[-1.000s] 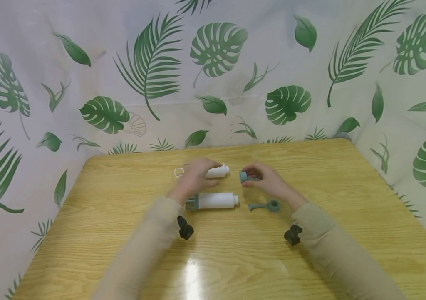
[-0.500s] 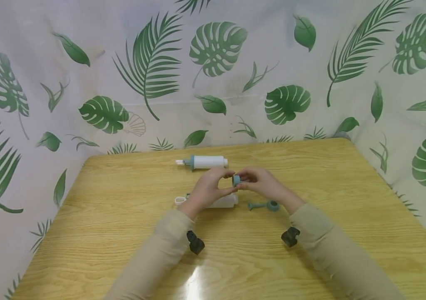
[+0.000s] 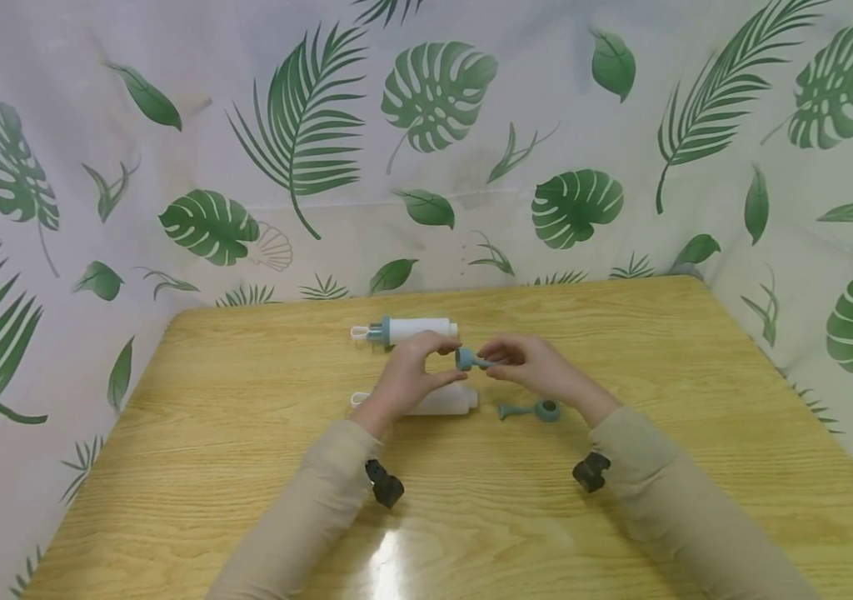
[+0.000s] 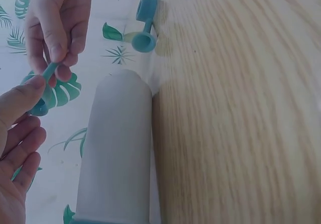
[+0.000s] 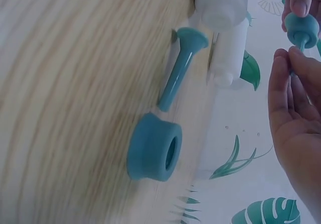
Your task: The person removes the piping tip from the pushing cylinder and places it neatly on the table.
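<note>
Between my two hands is a teal nozzle-like piece (image 3: 464, 359) with a round cup-shaped end and a thin stem. My left hand (image 3: 413, 372) holds the cup end between thumb and fingers, while my right hand (image 3: 537, 365) pinches the stem, as the right wrist view also shows. Under my left hand lies a white cylinder (image 3: 447, 400), partly covered by it. A similar white cylinder (image 3: 419, 330) with a teal collar and a white looped handle lies farther back. A second teal piece (image 3: 548, 409), with a ring and a flared stem, rests on the table below my right hand.
The wooden table (image 3: 509, 517) meets a wall covering (image 3: 464, 167) printed with green leaves at its back. Black wrist cameras (image 3: 384, 485) sit below both cuffs.
My left hand has left the back cylinder and come across to the cup end of the teal piece. My right hand has shifted slightly with the piece. The back cylinder has rolled a little.
</note>
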`<act>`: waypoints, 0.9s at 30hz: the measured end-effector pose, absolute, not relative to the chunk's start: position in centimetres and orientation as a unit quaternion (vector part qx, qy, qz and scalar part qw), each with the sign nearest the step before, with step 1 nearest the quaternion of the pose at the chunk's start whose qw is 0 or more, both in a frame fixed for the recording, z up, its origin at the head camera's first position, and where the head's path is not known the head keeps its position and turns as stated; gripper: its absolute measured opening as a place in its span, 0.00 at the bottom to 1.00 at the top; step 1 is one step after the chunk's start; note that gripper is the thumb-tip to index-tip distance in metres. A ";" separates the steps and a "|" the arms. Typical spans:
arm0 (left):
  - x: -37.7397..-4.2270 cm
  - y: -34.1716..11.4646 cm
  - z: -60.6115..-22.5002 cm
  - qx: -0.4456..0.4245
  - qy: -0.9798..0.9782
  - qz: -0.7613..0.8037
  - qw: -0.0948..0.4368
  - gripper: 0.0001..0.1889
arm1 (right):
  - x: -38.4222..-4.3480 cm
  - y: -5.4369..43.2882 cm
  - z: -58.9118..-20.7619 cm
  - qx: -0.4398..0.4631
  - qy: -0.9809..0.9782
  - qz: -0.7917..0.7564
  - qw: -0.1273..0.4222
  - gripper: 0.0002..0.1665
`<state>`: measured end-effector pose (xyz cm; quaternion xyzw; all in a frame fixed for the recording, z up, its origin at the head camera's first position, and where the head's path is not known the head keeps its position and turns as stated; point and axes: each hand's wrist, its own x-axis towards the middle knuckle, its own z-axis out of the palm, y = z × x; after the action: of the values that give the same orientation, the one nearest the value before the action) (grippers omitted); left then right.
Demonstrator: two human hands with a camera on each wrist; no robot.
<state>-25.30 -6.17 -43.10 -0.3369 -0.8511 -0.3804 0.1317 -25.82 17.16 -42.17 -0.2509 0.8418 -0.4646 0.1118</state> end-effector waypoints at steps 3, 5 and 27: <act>-25.5 -6.5 -43.1 -0.341 -0.844 -0.389 0.141 0.20 | -25.8 17.5 -42.1 -0.250 0.841 -0.465 0.115 0.14; -25.6 -6.6 -43.2 -0.342 -0.842 -0.391 0.143 0.20 | -25.8 17.7 -42.1 -0.248 0.842 -0.465 0.116 0.13; -25.5 -5.8 -43.5 -0.349 -0.836 -0.402 0.131 0.20 | -25.8 16.9 -41.5 -0.261 0.840 -0.465 0.101 0.11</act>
<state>-25.45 -5.80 -43.45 -0.3485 -0.8363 -0.4024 0.1315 -25.81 16.93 -41.53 -0.2610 0.8397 -0.4654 0.1014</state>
